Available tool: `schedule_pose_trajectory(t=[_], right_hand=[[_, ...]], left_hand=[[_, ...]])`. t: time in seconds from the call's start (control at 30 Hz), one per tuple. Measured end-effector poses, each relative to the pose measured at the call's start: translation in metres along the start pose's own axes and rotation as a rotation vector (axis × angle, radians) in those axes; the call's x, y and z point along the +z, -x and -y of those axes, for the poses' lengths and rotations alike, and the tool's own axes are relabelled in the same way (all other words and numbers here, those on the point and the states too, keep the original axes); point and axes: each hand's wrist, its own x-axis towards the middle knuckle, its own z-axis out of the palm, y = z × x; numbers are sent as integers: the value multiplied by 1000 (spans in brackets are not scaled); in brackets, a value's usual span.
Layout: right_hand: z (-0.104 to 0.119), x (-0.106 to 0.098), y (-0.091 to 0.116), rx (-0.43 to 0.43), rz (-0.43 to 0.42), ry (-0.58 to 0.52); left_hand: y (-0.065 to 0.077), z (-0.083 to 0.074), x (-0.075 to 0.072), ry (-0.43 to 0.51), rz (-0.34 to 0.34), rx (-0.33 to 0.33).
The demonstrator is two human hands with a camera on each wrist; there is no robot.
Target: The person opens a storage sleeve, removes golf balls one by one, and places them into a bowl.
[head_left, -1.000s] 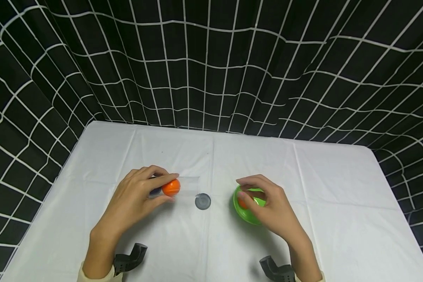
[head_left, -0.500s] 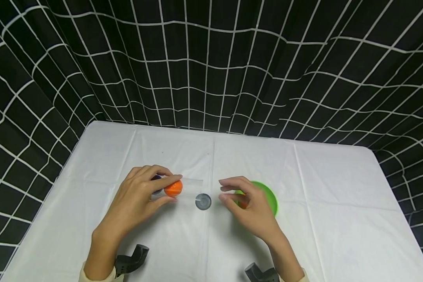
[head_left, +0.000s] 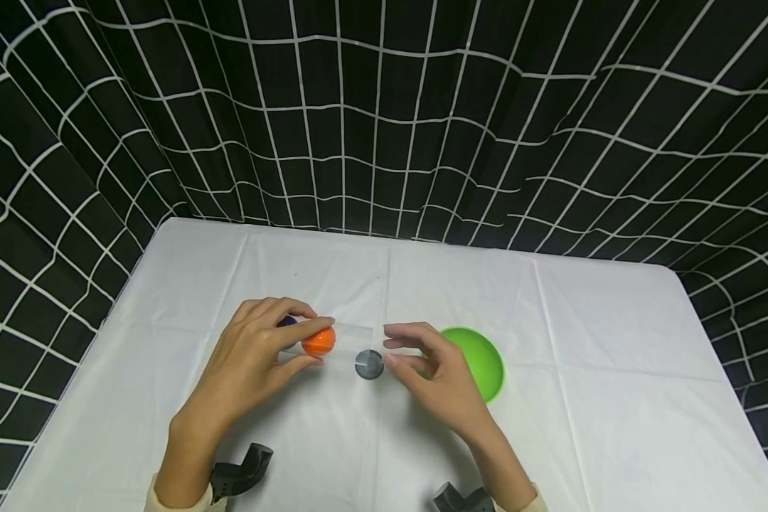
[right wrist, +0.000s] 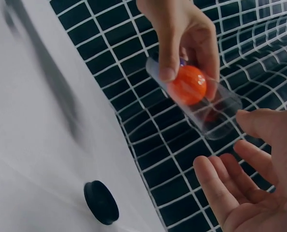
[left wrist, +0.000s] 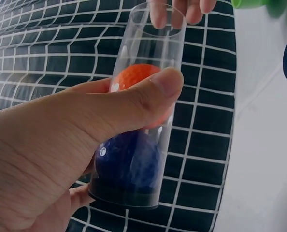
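Note:
My left hand (head_left: pixel 249 355) grips a clear plastic tube (left wrist: pixel 155 48) between thumb and fingers. Inside it, an orange ball (left wrist: pixel 136 75) sits over a dark blue ball (left wrist: pixel 131 162), which lies at the tube's dark base. The tube's open mouth points toward my right hand (head_left: pixel 441 377). That hand is just off the mouth, its fingers loosely bent and apart, with nothing visible between them in the right wrist view. Partly behind it in the head view stands a green bowl (head_left: pixel 486 364); the covered side of its inside is hidden.
A dark round cap (head_left: pixel 369 365) lies on the white tablecloth (head_left: pixel 614 398) below the tube's mouth in the head view. Black curtains with a white grid (head_left: pixel 384 142) rise behind the table and at both sides. Each wrist wears a black camera mount (head_left: pixel 242 471).
My right hand has come out of the green bowl and moved left to the tube's mouth. The orange ball seen by that hand earlier is out of sight. The tube shifted slightly right.

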Motion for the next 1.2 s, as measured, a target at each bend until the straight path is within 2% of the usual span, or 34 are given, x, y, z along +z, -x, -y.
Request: schedule_pose_trajectory(t=[0.93,1.2], right_hand=[[1,5,0,58,8,-77],[2,5,0,64,5,-63]], left_hand=[[-2,-5,2,-51,-59,53],[-2,-6,2,-41,-75,65]])
